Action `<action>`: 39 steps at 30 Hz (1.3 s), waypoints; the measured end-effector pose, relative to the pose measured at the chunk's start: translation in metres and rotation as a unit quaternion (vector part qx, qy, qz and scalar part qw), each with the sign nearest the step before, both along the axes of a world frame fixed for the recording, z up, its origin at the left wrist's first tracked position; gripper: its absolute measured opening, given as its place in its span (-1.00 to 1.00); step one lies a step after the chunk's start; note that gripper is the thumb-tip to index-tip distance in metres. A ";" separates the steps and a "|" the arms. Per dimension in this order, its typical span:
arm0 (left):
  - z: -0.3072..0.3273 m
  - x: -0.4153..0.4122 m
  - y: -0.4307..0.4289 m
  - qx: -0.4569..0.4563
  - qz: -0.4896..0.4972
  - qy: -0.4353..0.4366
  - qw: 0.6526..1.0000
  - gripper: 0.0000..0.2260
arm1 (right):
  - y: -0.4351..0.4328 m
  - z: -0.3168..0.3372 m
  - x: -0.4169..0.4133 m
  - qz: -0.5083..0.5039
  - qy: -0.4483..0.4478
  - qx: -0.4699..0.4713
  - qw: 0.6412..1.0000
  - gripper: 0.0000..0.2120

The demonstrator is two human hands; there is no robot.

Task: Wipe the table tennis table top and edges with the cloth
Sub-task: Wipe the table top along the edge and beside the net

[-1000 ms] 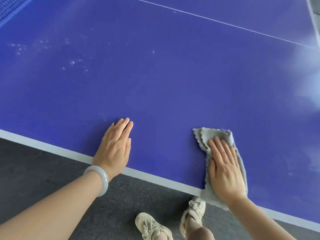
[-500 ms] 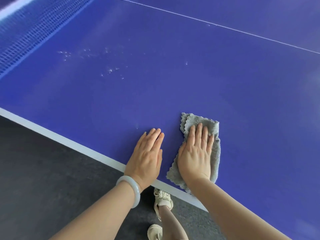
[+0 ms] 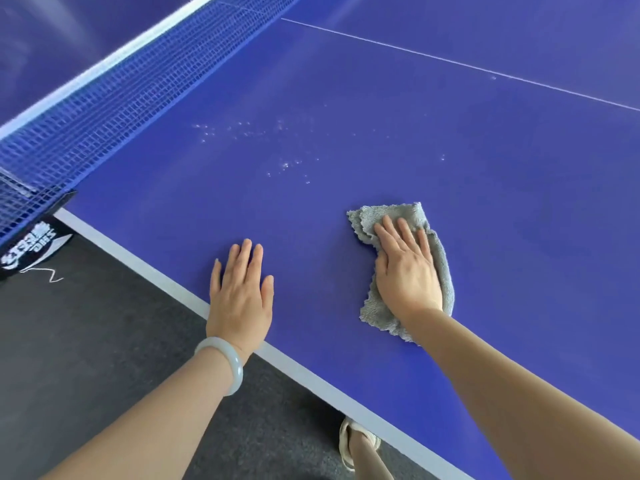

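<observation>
The blue table tennis table top (image 3: 450, 168) fills most of the view, with a pale side edge (image 3: 149, 268) running from left to lower right. A folded grey cloth (image 3: 441, 268) lies on the top, a little in from that edge. My right hand (image 3: 405, 268) presses flat on the cloth with straight fingers. My left hand (image 3: 240, 289) rests flat on the bare top beside the edge, fingers straight, a pale bangle on its wrist. White specks (image 3: 287, 164) dot the surface beyond both hands.
The blue net (image 3: 114, 98) with its white top band crosses the upper left, clamped at the table side by a black bracket (image 3: 31, 247). A thin white centre line (image 3: 467, 65) runs across the far top. Dark grey floor and a pale shoe (image 3: 353, 441) lie below the edge.
My right hand has slid the cloth rightwards and farther onto the top, away from my left hand. The view has swung left, bringing the net and its bracket into sight.
</observation>
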State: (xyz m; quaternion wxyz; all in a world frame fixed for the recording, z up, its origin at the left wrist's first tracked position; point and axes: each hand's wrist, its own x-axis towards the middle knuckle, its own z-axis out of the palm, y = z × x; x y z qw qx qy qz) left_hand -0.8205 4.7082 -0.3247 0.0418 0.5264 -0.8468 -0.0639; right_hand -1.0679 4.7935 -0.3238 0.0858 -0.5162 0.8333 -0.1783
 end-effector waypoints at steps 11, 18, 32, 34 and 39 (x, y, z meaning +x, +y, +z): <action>-0.004 0.003 0.000 0.008 0.012 0.038 0.999 -0.53 | 0.024 0.002 -0.017 0.240 0.063 0.021 0.969 -0.53; -0.008 0.006 -0.001 0.002 0.008 0.062 0.998 -0.53 | -0.031 -0.003 0.075 -0.028 0.032 0.045 0.998 -0.42; -0.007 0.008 -0.003 -0.003 0.002 0.075 0.997 -0.49 | 0.024 0.002 -0.006 -0.115 0.058 0.070 0.989 -0.48; -0.006 0.008 -0.002 -0.003 -0.001 0.085 0.996 -0.49 | 0.010 0.000 0.043 -0.083 0.065 0.067 0.992 -0.42; -0.004 0.008 -0.002 -0.004 -0.012 0.094 0.995 -0.49 | 0.023 0.001 0.082 0.217 0.082 0.056 0.971 -0.47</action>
